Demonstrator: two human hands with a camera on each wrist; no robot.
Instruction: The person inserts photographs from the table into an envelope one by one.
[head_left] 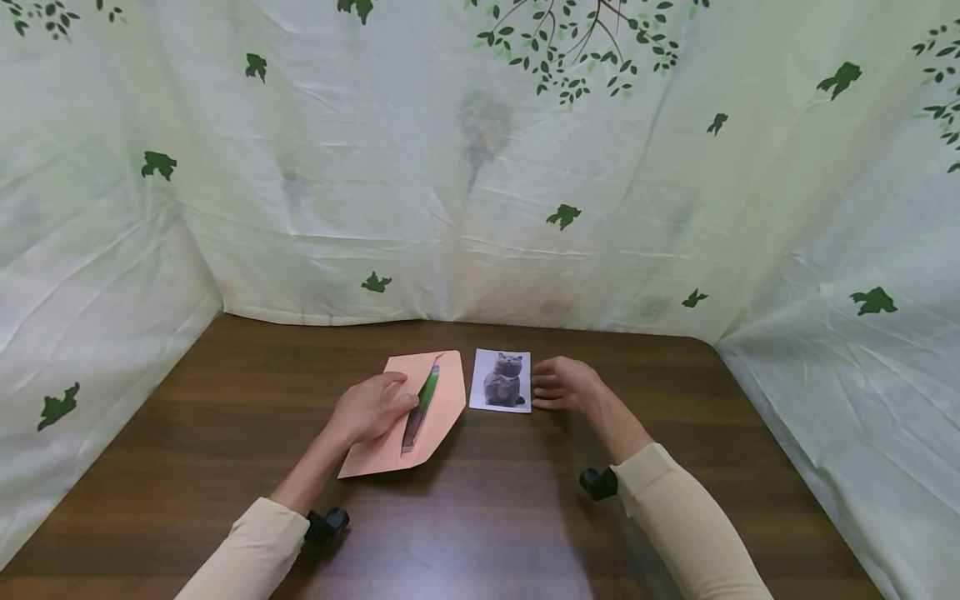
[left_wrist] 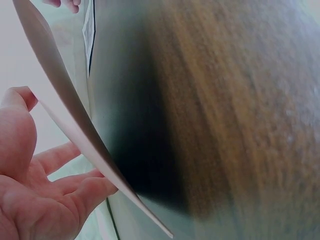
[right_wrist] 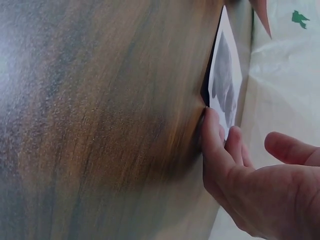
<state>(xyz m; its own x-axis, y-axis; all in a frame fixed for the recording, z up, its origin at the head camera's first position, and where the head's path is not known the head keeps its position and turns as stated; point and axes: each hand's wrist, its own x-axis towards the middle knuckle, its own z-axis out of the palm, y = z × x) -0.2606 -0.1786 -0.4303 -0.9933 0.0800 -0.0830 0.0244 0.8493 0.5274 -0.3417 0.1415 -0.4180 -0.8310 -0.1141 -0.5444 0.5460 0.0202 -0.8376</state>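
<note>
My left hand (head_left: pixel 375 408) pinches a pink envelope (head_left: pixel 444 408) by its left side, thumb on top and fingers underneath. The envelope is tilted and held above the table, as its edge in the left wrist view shows. Through its long gaping mouth shows a strip of a green and purplish-brown picture (head_left: pixel 422 408); the remainder is hidden inside. Just right of the envelope is a white card with a grey cat picture (head_left: pixel 503 381). At its right edge are the fingertips of my right hand (head_left: pixel 566 384). The right wrist view shows the thumb (right_wrist: pixel 287 148) apart from the card.
Under both hands lies a dark brown wooden table (head_left: pixel 480 517). A white curtain (head_left: pixel 420 208) with green leaf and bird prints hangs along its back and sides. Dark wrist cameras sit at the left sleeve (head_left: pixel 258 542) and right sleeve (head_left: pixel 675 500).
</note>
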